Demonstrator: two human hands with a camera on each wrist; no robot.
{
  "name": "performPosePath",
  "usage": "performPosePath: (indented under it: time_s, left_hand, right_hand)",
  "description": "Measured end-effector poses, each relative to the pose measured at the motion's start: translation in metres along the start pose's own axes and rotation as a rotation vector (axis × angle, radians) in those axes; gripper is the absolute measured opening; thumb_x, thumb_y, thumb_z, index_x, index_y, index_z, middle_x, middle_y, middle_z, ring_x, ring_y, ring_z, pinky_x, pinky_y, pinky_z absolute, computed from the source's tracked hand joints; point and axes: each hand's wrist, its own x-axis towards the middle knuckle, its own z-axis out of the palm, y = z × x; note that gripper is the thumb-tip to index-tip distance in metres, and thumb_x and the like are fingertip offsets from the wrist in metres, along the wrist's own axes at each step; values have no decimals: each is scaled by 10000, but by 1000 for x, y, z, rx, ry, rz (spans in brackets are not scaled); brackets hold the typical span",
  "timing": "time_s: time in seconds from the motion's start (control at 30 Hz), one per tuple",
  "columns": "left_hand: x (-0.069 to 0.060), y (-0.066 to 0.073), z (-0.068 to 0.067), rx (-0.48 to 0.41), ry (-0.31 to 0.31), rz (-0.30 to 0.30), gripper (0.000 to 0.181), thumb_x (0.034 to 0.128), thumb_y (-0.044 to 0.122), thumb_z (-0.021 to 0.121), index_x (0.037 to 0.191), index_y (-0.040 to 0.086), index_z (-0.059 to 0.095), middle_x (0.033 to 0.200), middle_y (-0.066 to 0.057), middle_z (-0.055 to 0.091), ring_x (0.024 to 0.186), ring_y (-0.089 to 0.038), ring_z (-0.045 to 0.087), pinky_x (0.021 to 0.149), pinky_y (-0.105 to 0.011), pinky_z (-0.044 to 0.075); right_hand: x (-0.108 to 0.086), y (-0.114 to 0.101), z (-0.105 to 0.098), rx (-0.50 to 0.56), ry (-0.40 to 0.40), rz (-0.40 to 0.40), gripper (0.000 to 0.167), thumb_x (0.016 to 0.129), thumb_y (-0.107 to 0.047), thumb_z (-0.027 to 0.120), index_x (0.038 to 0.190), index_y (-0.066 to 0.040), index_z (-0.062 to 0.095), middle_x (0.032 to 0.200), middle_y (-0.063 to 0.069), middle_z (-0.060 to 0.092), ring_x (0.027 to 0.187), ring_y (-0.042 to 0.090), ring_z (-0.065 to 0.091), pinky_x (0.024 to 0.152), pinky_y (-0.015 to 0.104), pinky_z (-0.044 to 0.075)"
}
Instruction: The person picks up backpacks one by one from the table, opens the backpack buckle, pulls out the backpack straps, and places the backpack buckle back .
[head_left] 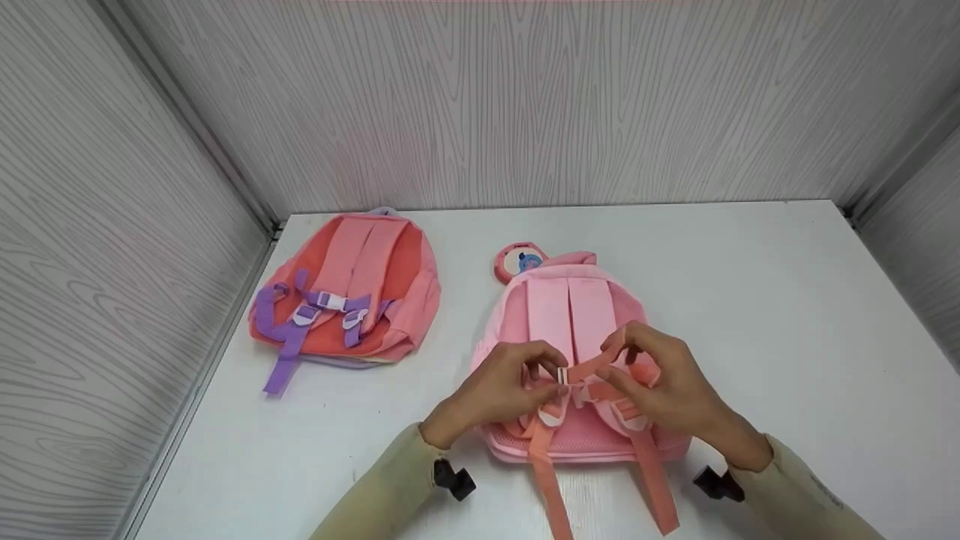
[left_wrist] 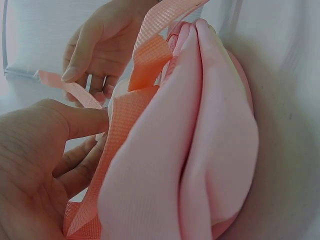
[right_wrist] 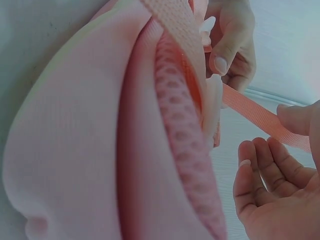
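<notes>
Adjusting the orange strap (head_left: 592, 366) seems the present step: at the pink backpack (head_left: 550, 307) on the table (head_left: 787, 337), the half-curled left hand (head_left: 504, 382) pinches the white buckle (head_left: 562, 376), the half-curled right hand (head_left: 675, 379) the strap, and next probably calls for steady pulling.

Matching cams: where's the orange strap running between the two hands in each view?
Head: orange strap right of and below centre, between left hand and right hand.
Left wrist: orange strap left of centre, upper half, by the right hand's thumb.
Right wrist: orange strap right of centre, sloping down to the right hand's thumb.
Shared landmark: pink backpack.
</notes>
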Motion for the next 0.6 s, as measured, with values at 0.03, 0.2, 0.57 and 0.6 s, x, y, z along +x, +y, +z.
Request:
performPosePath:
  time_s: [0.03,0.2,0.57,0.6]
  left_hand:
    - [0,0,0,5,1,4,219,957,179,819,1163,182,746,1022,85,762,833,-69,569,701,-209,469]
    - [-1,0,0,14,-1,8,223,958,187,822,1167,181,746,1027,84,756,850,-91,579,713,-205,468]
    - [-1,0,0,-4,-5,-8,224,953,200,829,1163,188,751,1031,94,758,864,-91,589,730,-222,489]
    - [-1,0,0,-4,-6,-6,223,954,201,828,1164,187,751,1032,93,757,865,-90,588,733,-223,490]
  right_hand:
    - [0,0,0,8,1,-4,311,843,103,824,1030,-97,678,968,7,706,849,140,607,736,329,471]
    - [-2,3,-3,26,6,-9,318,834,121,817,1002,-100,662,962,6,695,831,133,588,719,326,455]
    - [-6,8,-11,47,12,-5,356,823,156,788,1081,-71,697,928,22,667,789,195,565,683,317,462]
    - [-6,8,-12,48,13,-1,358,825,159,786,1086,-70,699,923,23,662,792,197,564,688,314,464]
